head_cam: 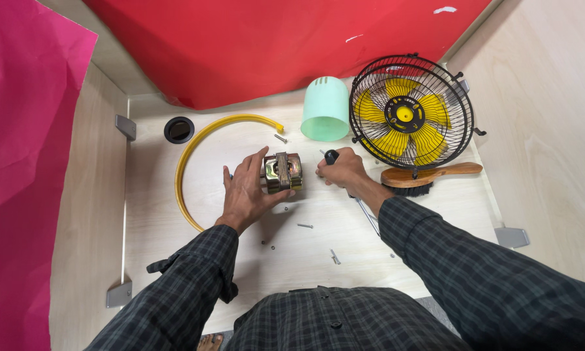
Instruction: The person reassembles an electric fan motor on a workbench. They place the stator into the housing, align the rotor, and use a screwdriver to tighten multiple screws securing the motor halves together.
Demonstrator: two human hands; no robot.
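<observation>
Your left hand (245, 188) is spread wide and pressed against the side of the small metal motor (282, 172), steadying it on the wooden table (175, 260); the fingers are apart, cupping rather than gripping. Your right hand (342, 170) is closed around a black-handled screwdriver (331, 156), just right of the motor, its tip aimed toward the motor. Beyond that hand stand the black-caged fan with yellow blades (411, 112) and a pale green plastic cover (325, 109); a wooden brush (429, 175) lies just to its right. A yellow curved ring strip (191, 153) arcs behind your left hand. Loose screws (305, 225) lie on the table near your wrists.
</observation>
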